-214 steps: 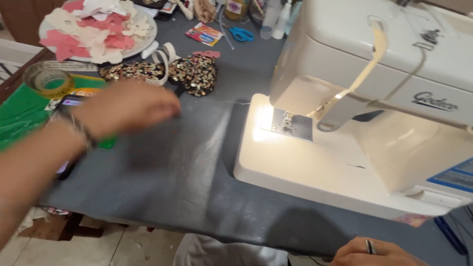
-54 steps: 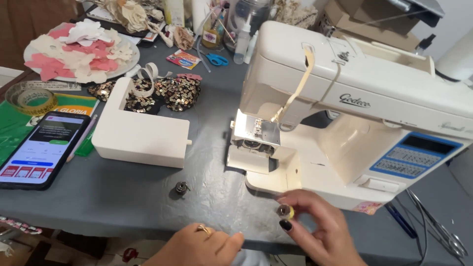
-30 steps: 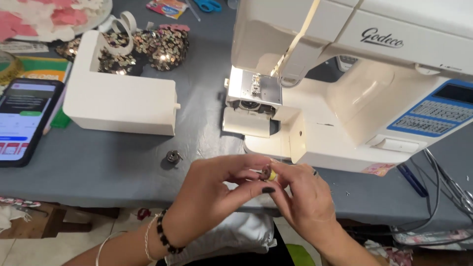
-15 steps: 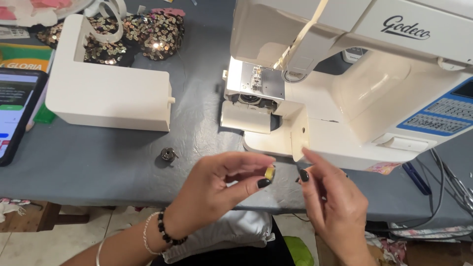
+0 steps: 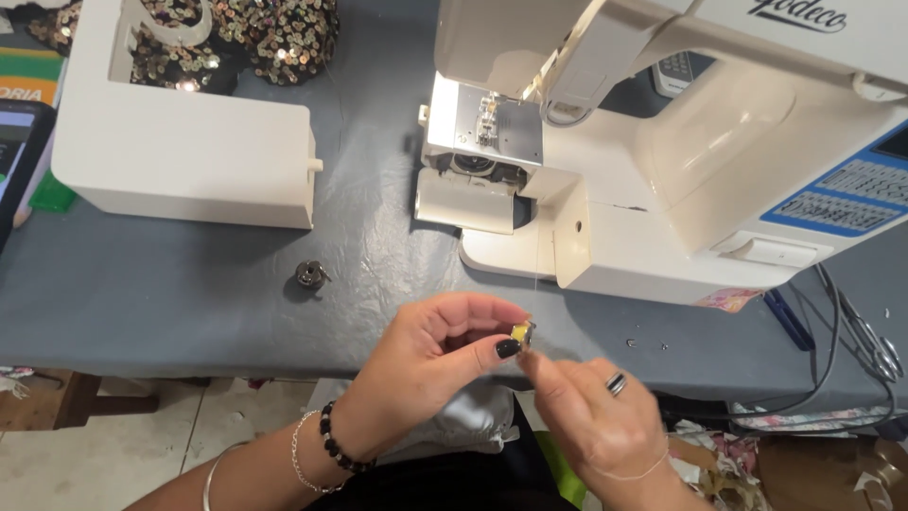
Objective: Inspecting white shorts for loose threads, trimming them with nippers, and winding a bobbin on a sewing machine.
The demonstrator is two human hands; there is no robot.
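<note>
Bobbin (image 5: 521,332) with yellow thread sits pinched in the left hand (image 5: 445,345) fingers, just before the sewing machine (image 5: 662,142). Right hand (image 5: 591,402) fingers pinch its thread end. Machine's bobbin door hangs open, with the metal case (image 5: 309,274) left of it unloaded.

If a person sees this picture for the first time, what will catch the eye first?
Probably the two hands near the bottom centre: the left hand pinches a small yellow bobbin and the right hand meets it. Behind them a white sewing machine fills the upper right, its bobbin bay open, with its detached white box at upper left.
</note>
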